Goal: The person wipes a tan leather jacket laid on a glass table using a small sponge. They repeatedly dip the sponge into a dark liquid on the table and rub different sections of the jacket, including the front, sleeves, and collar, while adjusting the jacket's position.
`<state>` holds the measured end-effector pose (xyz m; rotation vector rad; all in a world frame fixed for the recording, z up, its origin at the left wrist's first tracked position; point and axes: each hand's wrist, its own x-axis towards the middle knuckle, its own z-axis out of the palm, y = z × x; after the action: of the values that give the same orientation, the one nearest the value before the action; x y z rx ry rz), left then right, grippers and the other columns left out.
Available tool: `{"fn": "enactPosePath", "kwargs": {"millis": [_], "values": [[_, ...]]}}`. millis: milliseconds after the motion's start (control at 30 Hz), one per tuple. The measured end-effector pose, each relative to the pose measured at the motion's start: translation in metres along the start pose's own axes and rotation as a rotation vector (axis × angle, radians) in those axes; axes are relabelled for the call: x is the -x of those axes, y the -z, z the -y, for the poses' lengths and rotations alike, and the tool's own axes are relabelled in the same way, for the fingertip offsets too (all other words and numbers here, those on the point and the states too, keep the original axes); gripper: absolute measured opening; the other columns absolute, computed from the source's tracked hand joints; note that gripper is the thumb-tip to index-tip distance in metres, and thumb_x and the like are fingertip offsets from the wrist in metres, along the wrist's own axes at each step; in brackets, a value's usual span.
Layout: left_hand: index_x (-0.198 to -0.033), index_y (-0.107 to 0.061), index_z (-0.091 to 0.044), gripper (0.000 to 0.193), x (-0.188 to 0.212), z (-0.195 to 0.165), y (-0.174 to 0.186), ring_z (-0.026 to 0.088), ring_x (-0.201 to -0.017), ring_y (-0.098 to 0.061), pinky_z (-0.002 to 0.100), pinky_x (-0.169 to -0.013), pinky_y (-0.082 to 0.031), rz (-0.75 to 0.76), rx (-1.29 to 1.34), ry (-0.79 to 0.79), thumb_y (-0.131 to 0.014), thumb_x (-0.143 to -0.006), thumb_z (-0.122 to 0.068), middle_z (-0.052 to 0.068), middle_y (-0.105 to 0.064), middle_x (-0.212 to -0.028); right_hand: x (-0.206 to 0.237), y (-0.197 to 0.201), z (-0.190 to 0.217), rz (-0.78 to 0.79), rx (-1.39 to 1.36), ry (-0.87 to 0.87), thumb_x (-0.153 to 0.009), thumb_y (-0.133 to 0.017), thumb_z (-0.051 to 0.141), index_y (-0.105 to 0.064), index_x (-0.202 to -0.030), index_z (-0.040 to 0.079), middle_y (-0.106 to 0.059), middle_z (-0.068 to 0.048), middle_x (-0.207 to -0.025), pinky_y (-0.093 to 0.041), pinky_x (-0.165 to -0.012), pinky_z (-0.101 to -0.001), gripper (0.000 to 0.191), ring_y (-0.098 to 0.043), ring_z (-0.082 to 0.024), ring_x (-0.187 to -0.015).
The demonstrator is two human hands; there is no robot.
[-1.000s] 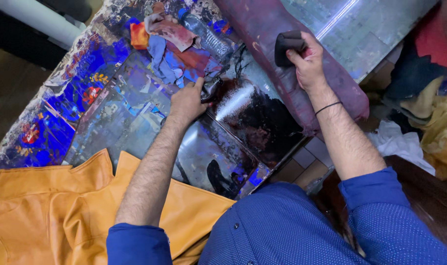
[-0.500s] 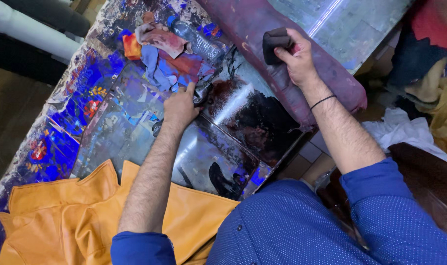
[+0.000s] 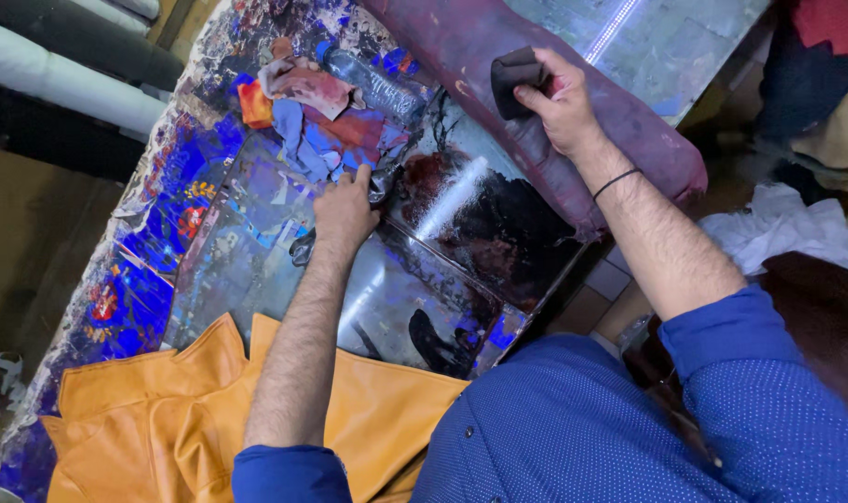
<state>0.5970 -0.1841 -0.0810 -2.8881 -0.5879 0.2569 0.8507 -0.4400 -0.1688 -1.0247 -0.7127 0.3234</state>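
The right hand (image 3: pixel 559 102) grips a dark, soft-edged sponge block (image 3: pixel 515 79); the fingers (image 3: pixel 535 98) are curled closed around it and press it onto a maroon leather piece (image 3: pixel 629 121). That piece is long, smooth and slightly mottled, and it lies diagonally across the upper part of the tabletop (image 3: pixel 256 242), with its lower end hanging past the tabletop's right edge.

The left hand (image 3: pixel 345 210) rests palm down near the tabletop's centre. Its fingers reach into the lower edge of a pile of crumpled rags (image 3: pixel 326 126), blue, red and orange. Whether they pinch anything cannot be determined, as the fingertips are hidden against the cloth and a small dark object there.

The tabletop surface is glossy and heavily stained in blue, red and black, with a wet dark patch (image 3: pixel 498 224) between the two hands. A clear plastic bottle (image 3: pixel 368 84) lies on its side just beside the rags. A tan-orange leather garment (image 3: pixel 163 419), smooth with stitched seams, covers the near-left corner and is cut off by the lower frame edge.

Open surface remains between the left forearm and the dark patch. Both blue sleeves (image 3: pixel 768 391) are rolled to the elbow. White crumpled cloth (image 3: pixel 787 233) lies off the tabletop at the right.
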Motion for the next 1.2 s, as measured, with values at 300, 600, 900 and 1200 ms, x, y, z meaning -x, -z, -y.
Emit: {"fn": "enactPosePath", "kwargs": {"millis": [300, 600, 900, 1200], "values": [[-0.139, -0.048, -0.017, 0.08, -0.0004, -0.0021, 0.0025, 0.036, -0.102, -0.069, 0.048, -0.076, -0.059, -0.001, -0.043, -0.004, -0.089, -0.072, -0.031, 0.014, -0.066, -0.113, -0.0005, -0.0016, 0.0014, 0.01, -0.018, 0.002, -0.099, -0.067, -0.01, -0.063, -0.133, 0.002, -0.07, -0.002, -0.121, -0.054, -0.107, -0.0294, 0.036, -0.066, -0.011, -0.115], [-0.138, -0.047, -0.017, 0.081, 0.0001, -0.0025, 0.0036, 0.036, -0.104, -0.067, 0.049, -0.076, -0.059, -0.004, -0.026, -0.001, -0.09, -0.071, -0.029, 0.014, -0.065, -0.116, 0.0002, 0.0005, -0.0012, 0.012, -0.014, -0.001, -0.099, -0.068, -0.01, -0.063, -0.135, 0.002, -0.069, -0.001, -0.123, -0.053, -0.109, -0.0298, 0.038, -0.065, -0.012, -0.117], [-0.138, -0.049, -0.017, 0.079, -0.0022, -0.0038, 0.0056, 0.037, -0.103, -0.068, 0.049, -0.078, -0.059, 0.007, -0.019, 0.005, -0.089, -0.071, -0.029, 0.014, -0.065, -0.114, -0.001, 0.0015, -0.0047, 0.007, -0.012, 0.025, -0.099, -0.071, -0.01, -0.062, -0.135, 0.001, -0.066, -0.001, -0.122, -0.051, -0.109, -0.0291, 0.039, -0.064, -0.012, -0.118], [-0.137, -0.048, -0.017, 0.078, -0.0033, -0.0027, 0.0037, 0.037, -0.103, -0.068, 0.049, -0.077, -0.058, 0.006, -0.022, 0.007, -0.089, -0.071, -0.029, 0.015, -0.065, -0.114, -0.0017, -0.0004, 0.0005, 0.005, -0.011, -0.009, -0.099, -0.069, -0.011, -0.063, -0.135, 0.002, -0.067, -0.001, -0.122, -0.052, -0.11, -0.0296, 0.039, -0.064, -0.011, -0.117]]}}
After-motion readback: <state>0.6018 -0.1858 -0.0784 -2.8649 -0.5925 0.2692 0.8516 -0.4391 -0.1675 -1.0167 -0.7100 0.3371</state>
